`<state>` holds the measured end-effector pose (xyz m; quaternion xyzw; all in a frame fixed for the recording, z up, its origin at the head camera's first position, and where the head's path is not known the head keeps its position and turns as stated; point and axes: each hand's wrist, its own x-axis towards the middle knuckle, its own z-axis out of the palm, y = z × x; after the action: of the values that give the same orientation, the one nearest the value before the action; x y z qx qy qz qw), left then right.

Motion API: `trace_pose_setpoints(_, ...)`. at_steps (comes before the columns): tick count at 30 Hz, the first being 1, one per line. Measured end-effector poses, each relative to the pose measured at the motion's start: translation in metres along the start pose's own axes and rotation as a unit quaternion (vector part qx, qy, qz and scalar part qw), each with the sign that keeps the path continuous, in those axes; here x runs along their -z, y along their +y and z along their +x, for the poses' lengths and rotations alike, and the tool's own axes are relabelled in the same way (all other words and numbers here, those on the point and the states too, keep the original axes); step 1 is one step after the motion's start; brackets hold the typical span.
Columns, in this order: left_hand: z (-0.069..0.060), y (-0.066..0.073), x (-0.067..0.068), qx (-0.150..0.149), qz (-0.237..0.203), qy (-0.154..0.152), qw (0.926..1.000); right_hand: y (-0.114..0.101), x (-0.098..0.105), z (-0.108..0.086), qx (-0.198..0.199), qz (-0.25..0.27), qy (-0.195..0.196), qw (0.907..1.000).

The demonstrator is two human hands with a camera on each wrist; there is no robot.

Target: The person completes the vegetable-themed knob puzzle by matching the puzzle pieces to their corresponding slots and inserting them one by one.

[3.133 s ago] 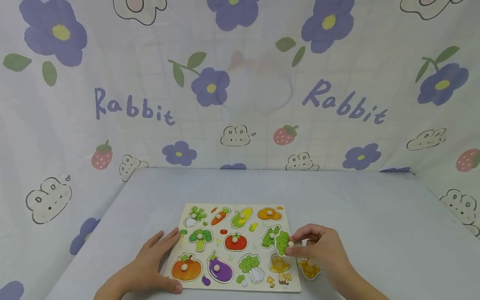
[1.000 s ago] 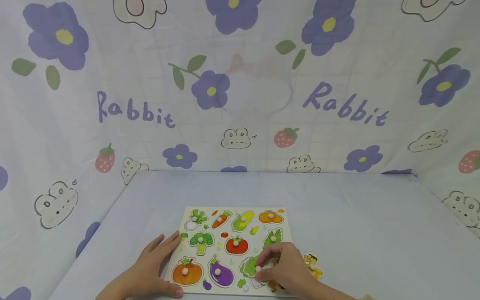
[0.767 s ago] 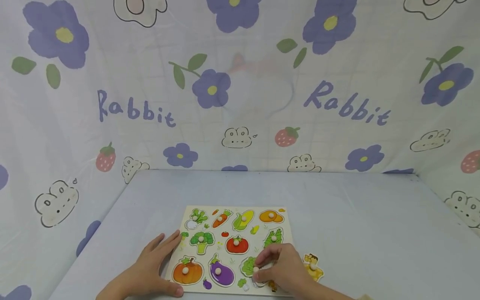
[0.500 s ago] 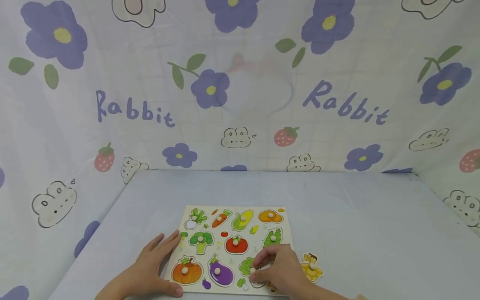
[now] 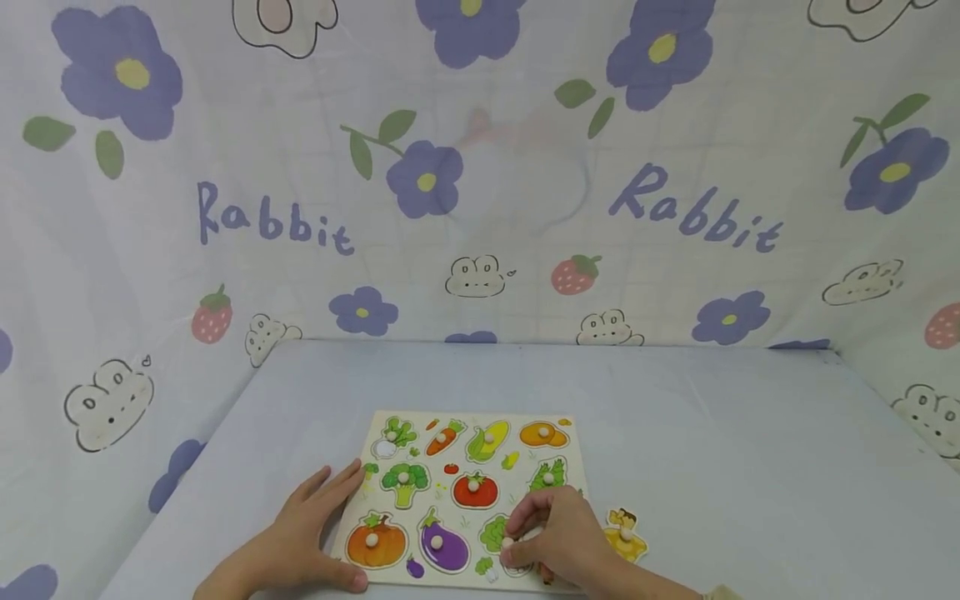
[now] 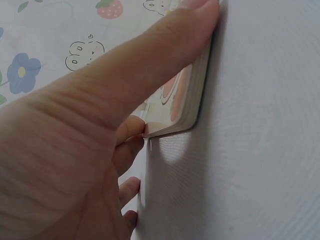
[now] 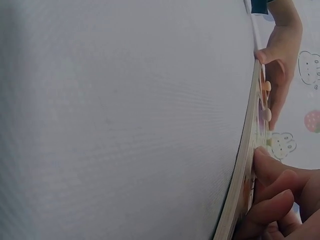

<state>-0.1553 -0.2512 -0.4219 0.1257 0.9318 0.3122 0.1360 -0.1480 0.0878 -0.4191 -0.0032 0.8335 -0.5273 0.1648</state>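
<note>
A wooden knobbed puzzle board (image 5: 468,575) with vegetable pictures lies on the table. My right hand (image 5: 562,533) pinches the knob of the bok choy piece (image 5: 492,532) between thumb and forefinger; it sits at its outline in the board's front row, partly hidden by my fingers. Whether it lies fully flush I cannot tell. My left hand (image 5: 303,533) rests at the board's left front corner, thumb (image 6: 165,40) over the front edge and fairly straight fingers along the left side. The eggplant piece (image 5: 450,554) and tomato piece (image 5: 476,493) lie in the board nearby.
A yellow-brown mushroom-shaped piece (image 5: 624,546) with a knob lies loose on the table (image 5: 750,467), right of the board. Other knobbed pieces, such as the pumpkin piece (image 5: 386,550) and broccoli piece (image 5: 405,492), fill the board. A printed curtain (image 5: 525,208) hangs behind the table.
My right hand has brought the bok choy piece from the board's right edge leftward to its outline. Over the last second it has shifted slightly left. My left hand stays put.
</note>
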Motion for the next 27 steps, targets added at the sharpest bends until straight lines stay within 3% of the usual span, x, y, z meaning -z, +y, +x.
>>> trace_pose_setpoints(19,0.0,0.0019,-0.0004,0.018,0.005,-0.004,0.9998,0.0018,-0.0023,0.0025,0.013,-0.016,0.001,0.9998)
trace_pose_setpoints(27,-0.0034,0.0024,-0.0001,-0.001,0.011,-0.006,0.9999,0.0039,0.0014,-0.0012,0.021,0.009,-0.02,0.9995)
